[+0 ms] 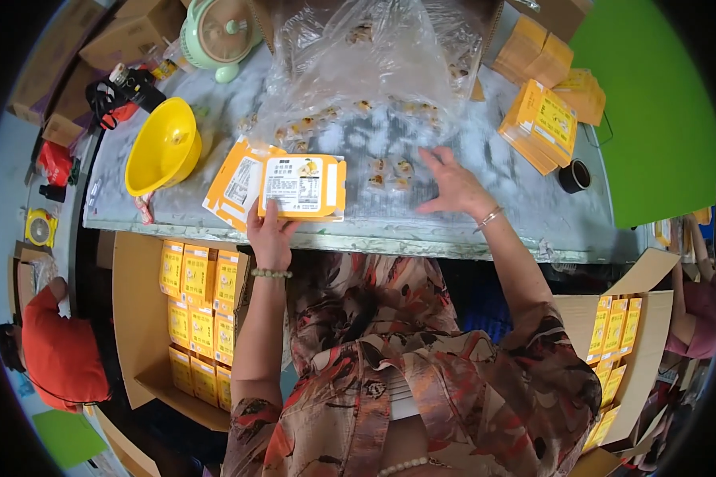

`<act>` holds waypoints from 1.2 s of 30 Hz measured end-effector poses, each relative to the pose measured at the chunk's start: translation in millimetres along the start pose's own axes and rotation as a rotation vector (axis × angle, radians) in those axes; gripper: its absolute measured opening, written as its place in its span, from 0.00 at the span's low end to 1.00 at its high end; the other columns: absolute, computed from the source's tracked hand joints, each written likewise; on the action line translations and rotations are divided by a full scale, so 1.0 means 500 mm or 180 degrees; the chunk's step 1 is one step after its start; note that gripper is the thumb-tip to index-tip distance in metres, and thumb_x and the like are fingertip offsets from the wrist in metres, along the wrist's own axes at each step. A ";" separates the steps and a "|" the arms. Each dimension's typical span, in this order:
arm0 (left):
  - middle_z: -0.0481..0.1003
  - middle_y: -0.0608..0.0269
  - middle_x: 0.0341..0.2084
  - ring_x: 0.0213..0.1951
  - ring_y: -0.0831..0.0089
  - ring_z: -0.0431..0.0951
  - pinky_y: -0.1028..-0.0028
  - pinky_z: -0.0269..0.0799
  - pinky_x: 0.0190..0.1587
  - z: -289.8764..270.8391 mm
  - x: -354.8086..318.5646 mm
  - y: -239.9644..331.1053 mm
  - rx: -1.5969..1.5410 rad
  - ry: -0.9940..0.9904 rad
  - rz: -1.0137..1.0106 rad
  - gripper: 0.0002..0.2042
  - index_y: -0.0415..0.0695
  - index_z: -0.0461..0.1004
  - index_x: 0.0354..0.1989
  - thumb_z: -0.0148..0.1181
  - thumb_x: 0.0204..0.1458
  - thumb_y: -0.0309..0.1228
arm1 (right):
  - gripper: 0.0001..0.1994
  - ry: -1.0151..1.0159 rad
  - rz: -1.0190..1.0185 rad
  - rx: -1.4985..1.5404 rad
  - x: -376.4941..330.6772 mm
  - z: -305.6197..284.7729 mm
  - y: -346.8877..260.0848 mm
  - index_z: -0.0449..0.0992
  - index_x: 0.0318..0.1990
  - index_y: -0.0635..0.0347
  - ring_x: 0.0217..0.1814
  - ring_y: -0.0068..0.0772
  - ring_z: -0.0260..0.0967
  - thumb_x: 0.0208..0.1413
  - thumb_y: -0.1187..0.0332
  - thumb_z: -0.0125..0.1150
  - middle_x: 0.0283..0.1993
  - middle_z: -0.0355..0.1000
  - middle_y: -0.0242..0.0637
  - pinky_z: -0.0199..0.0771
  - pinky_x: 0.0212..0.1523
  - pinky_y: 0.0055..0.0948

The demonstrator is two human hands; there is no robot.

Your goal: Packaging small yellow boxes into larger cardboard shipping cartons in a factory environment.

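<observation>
My left hand (271, 238) grips the near edge of a yellow and white carton (296, 188), its printed panel facing up. Partly beneath it, to the left, lies another yellow and white carton (236, 185). My right hand (457, 184) is spread over the table with nothing in it. Just left of its fingers sit several small clear-wrapped packets (391, 172) with brownish contents. More packets (309, 126) are scattered farther back, in front of a large clear plastic bag (374, 60) that spills out of a cardboard box.
A yellow bowl (164, 148) stands at left, a pale green pot (219, 36) behind it. Stacked flat cartons (538, 126) and a dark cup (574, 176) are at right. Below the table, boxes hold filled cartons (201, 278) (613, 327). A person in orange (62, 350) is at far left.
</observation>
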State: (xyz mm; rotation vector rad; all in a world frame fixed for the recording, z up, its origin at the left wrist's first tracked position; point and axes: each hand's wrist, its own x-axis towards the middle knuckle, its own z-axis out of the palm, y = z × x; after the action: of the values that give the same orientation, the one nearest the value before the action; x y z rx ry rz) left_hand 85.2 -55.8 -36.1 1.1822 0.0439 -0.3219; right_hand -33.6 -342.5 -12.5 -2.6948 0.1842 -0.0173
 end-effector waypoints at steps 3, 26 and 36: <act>0.69 0.60 0.33 0.32 0.69 0.73 0.73 0.73 0.28 0.046 0.019 -0.018 0.0149 -0.0063 -0.0069 0.14 0.45 0.60 0.44 0.47 0.49 0.32 | 0.44 -0.0233 0.0204 0.0271 0.023 0.016 -0.009 0.50 0.54 0.58 0.49 0.48 0.56 0.24 0.58 0.66 0.51 0.48 0.50 0.60 0.47 0.32; 0.61 0.57 0.44 0.44 0.72 0.64 0.75 0.62 0.41 0.058 -0.138 0.115 0.1621 -0.1975 0.1570 0.31 0.40 0.49 0.54 0.57 0.40 0.26 | 0.15 -0.0755 -0.1040 0.3284 -0.025 -0.134 -0.173 0.65 0.43 0.64 0.35 0.17 0.63 0.45 0.78 0.51 0.34 0.69 0.32 0.65 0.35 0.17; 0.65 0.57 0.40 0.39 0.75 0.68 0.77 0.64 0.41 -0.003 -0.245 -0.002 0.0324 -0.0915 0.0539 0.28 0.39 0.49 0.53 0.52 0.41 0.19 | 0.20 0.0411 0.0027 0.3370 -0.171 0.105 -0.261 0.57 0.51 0.61 0.41 0.23 0.63 0.48 0.69 0.49 0.42 0.65 0.34 0.62 0.42 0.19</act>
State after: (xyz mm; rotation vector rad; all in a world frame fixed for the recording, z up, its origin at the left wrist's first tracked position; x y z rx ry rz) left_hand -31.8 -27.2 -13.0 1.2214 -0.3247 -0.3447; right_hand -99.9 -192.0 -2.8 -1.6362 0.1608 -0.2204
